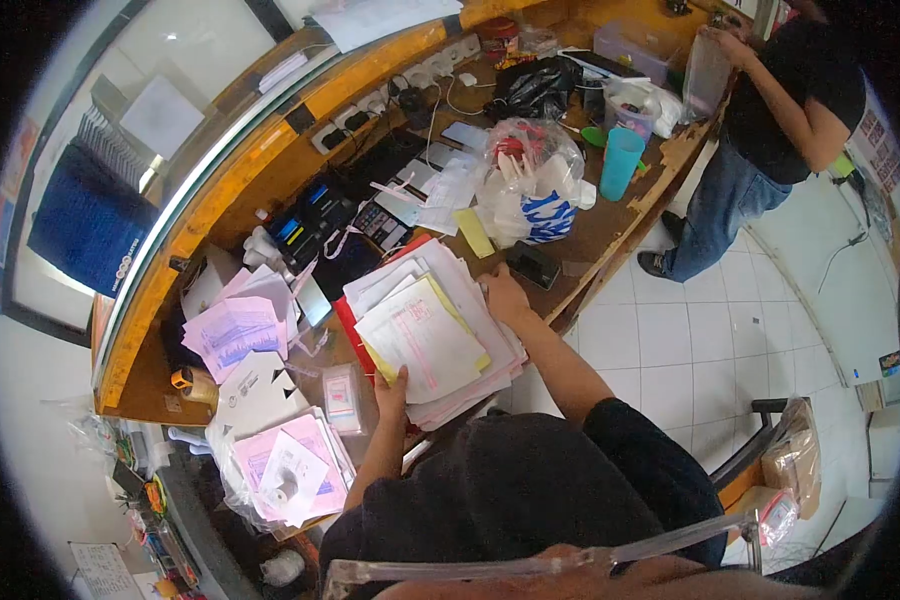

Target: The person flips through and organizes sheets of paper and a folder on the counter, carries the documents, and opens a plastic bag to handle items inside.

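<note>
A thick stack of papers, white, pink and yellow sheets with a red folder beneath, lies on the desk in front of me. My left hand grips its near-left edge, thumb on top and fingers hidden underneath. At the right edge of the same stack, my right hand holds the sheets with its fingers curled, partly out of sight. A dark rectangular box sits just beyond my right hand. Left of my left hand is a small clear-wrapped pack.
Pink printed papers and another paper pile are on the left. Beyond my stack stand a card terminal, a plastic bag and a turquoise cup. Another person stands at right, holding a clear container.
</note>
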### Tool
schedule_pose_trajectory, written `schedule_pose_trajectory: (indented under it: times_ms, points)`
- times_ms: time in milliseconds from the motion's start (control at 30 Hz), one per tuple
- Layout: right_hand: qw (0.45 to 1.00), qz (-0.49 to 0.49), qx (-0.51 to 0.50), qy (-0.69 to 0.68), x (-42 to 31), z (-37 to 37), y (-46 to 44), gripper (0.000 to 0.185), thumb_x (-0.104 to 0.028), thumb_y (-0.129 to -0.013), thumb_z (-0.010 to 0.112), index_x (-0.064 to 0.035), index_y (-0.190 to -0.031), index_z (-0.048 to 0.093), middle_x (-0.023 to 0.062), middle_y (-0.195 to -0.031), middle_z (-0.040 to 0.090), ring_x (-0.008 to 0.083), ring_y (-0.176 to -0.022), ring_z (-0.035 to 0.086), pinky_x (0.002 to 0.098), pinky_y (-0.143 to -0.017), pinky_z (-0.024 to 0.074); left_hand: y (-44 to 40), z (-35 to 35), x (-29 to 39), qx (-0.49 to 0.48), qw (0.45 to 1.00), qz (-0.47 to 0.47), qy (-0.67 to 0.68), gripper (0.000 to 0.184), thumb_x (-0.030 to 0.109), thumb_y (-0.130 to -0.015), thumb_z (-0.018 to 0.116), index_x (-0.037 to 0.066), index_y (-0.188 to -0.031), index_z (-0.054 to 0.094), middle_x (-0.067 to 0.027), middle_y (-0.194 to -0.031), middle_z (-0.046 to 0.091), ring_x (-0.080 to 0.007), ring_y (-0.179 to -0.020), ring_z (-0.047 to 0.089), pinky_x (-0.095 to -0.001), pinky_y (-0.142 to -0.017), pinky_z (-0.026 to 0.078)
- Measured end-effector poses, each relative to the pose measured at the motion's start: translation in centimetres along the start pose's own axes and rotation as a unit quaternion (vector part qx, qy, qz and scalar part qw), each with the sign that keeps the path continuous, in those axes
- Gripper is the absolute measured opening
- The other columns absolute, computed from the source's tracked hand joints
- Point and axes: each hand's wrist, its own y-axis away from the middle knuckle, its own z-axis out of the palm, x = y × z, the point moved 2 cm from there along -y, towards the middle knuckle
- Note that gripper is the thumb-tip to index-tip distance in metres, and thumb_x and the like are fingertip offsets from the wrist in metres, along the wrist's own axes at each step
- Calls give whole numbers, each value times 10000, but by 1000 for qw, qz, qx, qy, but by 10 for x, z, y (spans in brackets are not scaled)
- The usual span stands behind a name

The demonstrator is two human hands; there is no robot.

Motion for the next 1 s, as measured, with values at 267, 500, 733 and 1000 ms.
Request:
schedule_pose_trajectory:
  times_ms: [267, 500, 733, 1000]
  points:
    - [1000, 22, 10, 6, -14, -10, 6, 258, -139, -742, 554, -113, -997, 577, 197, -1073, 468, 363, -990, 506, 406, -801, 449, -4, -13, -12, -33, 998, -4, 55, 380, 120, -798, 621, 55, -1138, 464, -52, -1041, 563, -156, -911, 536, -283, -779, 431]
    - [978, 73, 8, -197, -4, -4, 2, 300, -180, -723, 600, -39, -987, 582, 175, -915, 587, 318, -879, 567, 372, -748, 462, 1, -11, -3, -13, 999, -19, 34, 381, 142, -797, 630, 30, -1124, 470, -65, -1030, 568, -158, -888, 542, -282, -775, 433]
    - [928, 20, 312, -204, -9, -27, 25, 72, -53, -797, 516, -12, -849, 488, 202, -753, 576, 389, -732, 563, 431, -609, 428, 6, 1, 0, 12, 995, 14, -98, 375, 158, -786, 640, -7, -1087, 489, -104, -985, 587, -179, -857, 562, -299, -760, 450]
    - [904, -66, 380, -187, -38, -125, 36, 113, -107, -868, 475, -34, -952, 452, 211, -757, 575, 384, -694, 573, 411, -591, 439, 5, 2, 1, 12, 998, 23, -58, 381, 158, -786, 636, -14, -1094, 493, -108, -987, 592, -183, -858, 569, -295, -754, 455]
